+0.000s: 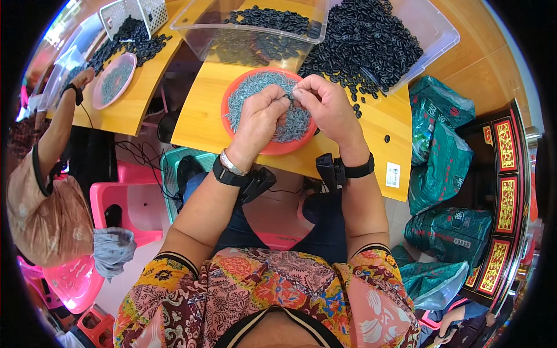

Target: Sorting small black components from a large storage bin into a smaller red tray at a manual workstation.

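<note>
My left hand (pixel 263 118) and my right hand (pixel 332 109) meet fingertip to fingertip over a round red plate (pixel 227 119). A heap of small, thin grey screw-like pieces (pixel 249 87) fills the plate. Between my fingertips a small black piece (pixel 288 98) shows in part, pinched by my left thumb and forefinger. My right thumb and forefinger are closed right beside it; what they pinch is hidden. Loose black oval pieces (pixel 358 100) with holes lie on the wooden table (pixel 200 113), to the right of my right hand.
Behind the plate stands a clear plastic bin (pixel 255 40) with black pieces; another clear tub (pixel 438 43) spills a big pile (pixel 371 40). Green bags (pixel 444 156) sit at the right. At the left, a co-worker's hand (pixel 84 77) is near a pink plate (pixel 131 64).
</note>
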The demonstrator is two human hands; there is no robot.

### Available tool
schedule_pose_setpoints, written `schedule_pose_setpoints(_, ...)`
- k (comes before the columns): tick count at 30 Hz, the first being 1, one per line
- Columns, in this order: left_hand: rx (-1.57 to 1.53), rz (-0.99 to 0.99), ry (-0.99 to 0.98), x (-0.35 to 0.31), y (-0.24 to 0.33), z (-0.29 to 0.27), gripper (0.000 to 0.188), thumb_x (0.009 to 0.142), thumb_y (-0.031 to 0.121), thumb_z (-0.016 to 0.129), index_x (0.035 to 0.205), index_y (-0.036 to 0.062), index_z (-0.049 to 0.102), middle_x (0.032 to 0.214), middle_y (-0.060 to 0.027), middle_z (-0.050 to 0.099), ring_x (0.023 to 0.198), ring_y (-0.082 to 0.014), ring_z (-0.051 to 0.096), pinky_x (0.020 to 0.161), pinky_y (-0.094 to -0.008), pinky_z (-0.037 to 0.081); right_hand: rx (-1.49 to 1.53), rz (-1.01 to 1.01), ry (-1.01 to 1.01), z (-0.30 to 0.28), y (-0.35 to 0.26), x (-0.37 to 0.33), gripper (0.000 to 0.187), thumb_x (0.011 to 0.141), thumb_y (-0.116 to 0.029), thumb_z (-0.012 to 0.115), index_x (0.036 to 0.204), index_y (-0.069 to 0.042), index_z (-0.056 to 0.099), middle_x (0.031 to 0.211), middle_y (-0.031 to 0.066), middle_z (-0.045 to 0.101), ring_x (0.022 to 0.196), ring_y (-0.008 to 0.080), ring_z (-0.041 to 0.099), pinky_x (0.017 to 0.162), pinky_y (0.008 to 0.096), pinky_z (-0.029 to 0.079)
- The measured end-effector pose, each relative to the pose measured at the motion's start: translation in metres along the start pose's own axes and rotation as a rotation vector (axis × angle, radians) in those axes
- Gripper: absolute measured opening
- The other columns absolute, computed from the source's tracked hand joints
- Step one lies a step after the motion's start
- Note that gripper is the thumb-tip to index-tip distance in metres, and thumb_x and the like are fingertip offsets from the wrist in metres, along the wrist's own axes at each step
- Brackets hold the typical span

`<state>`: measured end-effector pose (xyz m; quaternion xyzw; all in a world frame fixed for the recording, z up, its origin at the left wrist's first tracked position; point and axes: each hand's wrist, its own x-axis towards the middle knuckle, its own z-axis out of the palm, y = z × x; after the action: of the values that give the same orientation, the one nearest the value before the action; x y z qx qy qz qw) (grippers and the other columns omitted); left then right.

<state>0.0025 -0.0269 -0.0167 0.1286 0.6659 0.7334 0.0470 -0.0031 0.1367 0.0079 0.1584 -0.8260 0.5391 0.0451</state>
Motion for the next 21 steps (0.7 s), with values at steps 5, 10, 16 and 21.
schedule_pose_setpoints(5, -0.039, 0.009, 0.003, 0.0016, -0.0050, -0.0006, 0.014, 0.088, 0.011, 0.052, 0.078, 0.0007, 0.055, 0.060, -0.0019, 0.050, 0.055, -0.0094, 0.047, 0.051, -0.0256, 0.038, 0.023, 0.004, 0.043, -0.0006, -0.0032, 0.0005, 0.010, 0.090, -0.010, 0.057, 0.086, -0.001, 0.060, 0.071, -0.0014, 0.058, 0.065, 0.0050, 0.050, 0.060, 0.0215, 0.043)
schedule_pose_setpoints(10, 0.007, 0.011, -0.002, 0.0009, -0.0022, -0.0002, 0.014, 0.087, 0.011, 0.052, 0.078, 0.0005, 0.055, 0.060, -0.0021, 0.051, 0.055, -0.0095, 0.047, 0.051, -0.0258, 0.038, -0.001, -0.011, 0.025, 0.0013, 0.0021, 0.0005, 0.009, 0.090, -0.009, 0.058, 0.086, -0.001, 0.060, 0.071, -0.0019, 0.057, 0.065, 0.0046, 0.050, 0.059, 0.0210, 0.042)
schedule_pose_setpoints(16, -0.008, 0.008, 0.000, 0.0018, -0.0049, -0.0013, 0.014, 0.087, 0.011, 0.052, 0.078, 0.0005, 0.055, 0.060, -0.0023, 0.051, 0.055, -0.0096, 0.048, 0.051, -0.0258, 0.038, -0.003, -0.013, 0.031, 0.0038, 0.0033, 0.0009, 0.011, 0.087, -0.011, 0.060, 0.086, 0.000, 0.061, 0.072, 0.0047, 0.061, 0.065, 0.0107, 0.055, 0.060, 0.0249, 0.045)
schedule_pose_setpoints(21, -0.019, 0.009, -0.003, 0.0014, -0.0027, -0.0010, 0.014, 0.087, 0.011, 0.052, 0.078, 0.0004, 0.056, 0.061, -0.0024, 0.051, 0.055, -0.0095, 0.048, 0.051, -0.0258, 0.039, 0.011, -0.035, 0.038, 0.0022, 0.0064, 0.0011, 0.009, 0.090, -0.009, 0.058, 0.087, -0.001, 0.060, 0.072, -0.0014, 0.058, 0.067, 0.0046, 0.051, 0.061, 0.0210, 0.043)
